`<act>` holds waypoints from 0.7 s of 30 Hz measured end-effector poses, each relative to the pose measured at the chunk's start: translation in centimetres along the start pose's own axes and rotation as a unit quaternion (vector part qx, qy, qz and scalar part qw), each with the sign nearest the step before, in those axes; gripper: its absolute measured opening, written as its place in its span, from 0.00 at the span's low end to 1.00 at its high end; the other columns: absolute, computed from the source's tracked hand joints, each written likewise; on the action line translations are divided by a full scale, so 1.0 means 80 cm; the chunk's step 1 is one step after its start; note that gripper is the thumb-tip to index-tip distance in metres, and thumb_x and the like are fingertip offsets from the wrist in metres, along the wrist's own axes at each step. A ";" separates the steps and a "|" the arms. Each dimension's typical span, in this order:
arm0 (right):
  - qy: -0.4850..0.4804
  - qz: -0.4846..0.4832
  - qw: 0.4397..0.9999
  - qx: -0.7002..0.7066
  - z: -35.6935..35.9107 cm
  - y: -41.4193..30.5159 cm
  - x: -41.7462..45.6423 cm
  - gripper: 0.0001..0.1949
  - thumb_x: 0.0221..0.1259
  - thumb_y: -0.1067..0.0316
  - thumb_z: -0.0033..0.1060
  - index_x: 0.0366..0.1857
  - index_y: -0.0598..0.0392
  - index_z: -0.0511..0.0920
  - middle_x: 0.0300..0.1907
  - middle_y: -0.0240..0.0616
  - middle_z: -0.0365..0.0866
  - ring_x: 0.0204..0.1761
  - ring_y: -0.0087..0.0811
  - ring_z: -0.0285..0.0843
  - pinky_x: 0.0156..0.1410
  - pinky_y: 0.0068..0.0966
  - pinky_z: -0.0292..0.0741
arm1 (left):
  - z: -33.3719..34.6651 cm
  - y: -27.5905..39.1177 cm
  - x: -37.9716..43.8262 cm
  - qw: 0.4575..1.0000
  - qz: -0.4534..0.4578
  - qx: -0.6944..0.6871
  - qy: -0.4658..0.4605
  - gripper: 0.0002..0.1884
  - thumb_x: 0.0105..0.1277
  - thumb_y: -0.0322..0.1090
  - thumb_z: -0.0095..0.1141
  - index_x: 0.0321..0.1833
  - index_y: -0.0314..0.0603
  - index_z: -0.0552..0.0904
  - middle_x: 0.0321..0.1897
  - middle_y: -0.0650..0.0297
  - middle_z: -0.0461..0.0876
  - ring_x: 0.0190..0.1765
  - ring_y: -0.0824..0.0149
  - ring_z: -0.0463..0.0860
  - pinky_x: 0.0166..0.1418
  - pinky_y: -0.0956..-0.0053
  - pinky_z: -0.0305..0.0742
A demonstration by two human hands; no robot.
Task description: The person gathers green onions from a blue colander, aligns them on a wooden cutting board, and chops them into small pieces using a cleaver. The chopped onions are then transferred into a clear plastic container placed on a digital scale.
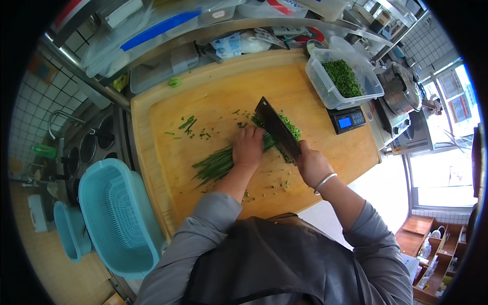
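Observation:
On a large wooden cutting board, my left hand presses down on a bundle of long green stalks, which look like chives or scallion greens. Their uncut ends fan out to the lower left. My right hand grips a dark-bladed cleaver, its blade lying across the bundle just right of my left fingers. Finely chopped greens are heaped along the blade's far side, partly hidden by it. Small cut bits lie scattered to the left and near the board's front.
A clear plastic tub holding chopped greens stands on a digital scale at the back right. Left of the board is a blue plastic basin with a strainer basket. A metal shelf with containers overhangs the back. A steel pot stands at right.

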State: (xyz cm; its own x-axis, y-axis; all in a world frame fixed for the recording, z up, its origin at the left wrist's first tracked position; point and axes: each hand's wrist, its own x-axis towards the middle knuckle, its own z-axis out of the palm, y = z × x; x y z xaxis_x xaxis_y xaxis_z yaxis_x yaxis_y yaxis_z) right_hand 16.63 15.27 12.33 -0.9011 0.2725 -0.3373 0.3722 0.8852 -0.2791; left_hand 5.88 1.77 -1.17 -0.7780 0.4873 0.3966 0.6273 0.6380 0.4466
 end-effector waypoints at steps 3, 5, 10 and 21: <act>-0.023 -0.001 0.999 -0.024 -0.019 -0.010 -0.008 0.08 0.61 0.70 0.42 0.41 0.60 0.64 0.30 0.59 0.79 0.36 0.57 0.78 0.42 0.49 0.74 | -0.004 0.001 0.001 1.000 0.003 -0.002 -0.009 0.10 0.59 0.30 0.54 0.44 0.49 0.77 0.42 0.60 0.73 0.49 0.55 0.71 0.53 0.60 0.69; -0.046 -0.002 0.998 -0.050 -0.024 -0.015 -0.006 0.08 0.62 0.70 0.42 0.41 0.60 0.64 0.30 0.59 0.79 0.36 0.57 0.78 0.42 0.48 0.74 | -0.006 0.002 0.001 1.000 0.001 0.001 -0.022 0.11 0.58 0.29 0.54 0.44 0.49 0.77 0.43 0.61 0.73 0.49 0.56 0.71 0.55 0.60 0.69; -0.031 -0.011 0.999 -0.009 0.014 -0.029 0.038 0.09 0.60 0.69 0.45 0.40 0.61 0.64 0.31 0.60 0.78 0.36 0.60 0.77 0.42 0.49 0.73 | -0.005 0.003 0.003 0.998 -0.033 -0.026 -0.045 0.10 0.58 0.30 0.54 0.43 0.49 0.77 0.41 0.61 0.73 0.49 0.57 0.72 0.55 0.61 0.68; -0.070 0.004 0.996 -0.063 -0.022 -0.021 0.013 0.09 0.59 0.71 0.45 0.41 0.60 0.64 0.31 0.61 0.79 0.37 0.59 0.78 0.43 0.49 0.73 | -0.004 0.001 0.001 0.998 -0.022 -0.058 0.019 0.08 0.57 0.29 0.53 0.40 0.49 0.77 0.37 0.62 0.73 0.45 0.57 0.73 0.47 0.60 0.69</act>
State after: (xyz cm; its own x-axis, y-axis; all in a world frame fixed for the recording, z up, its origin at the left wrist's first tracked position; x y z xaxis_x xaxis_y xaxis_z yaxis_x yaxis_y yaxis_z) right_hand 14.65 14.76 14.05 -0.8550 0.2333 -0.4632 0.3408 0.9259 -0.1628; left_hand 5.88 1.70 -0.87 -0.8040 0.4359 0.4046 0.5947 0.5842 0.5523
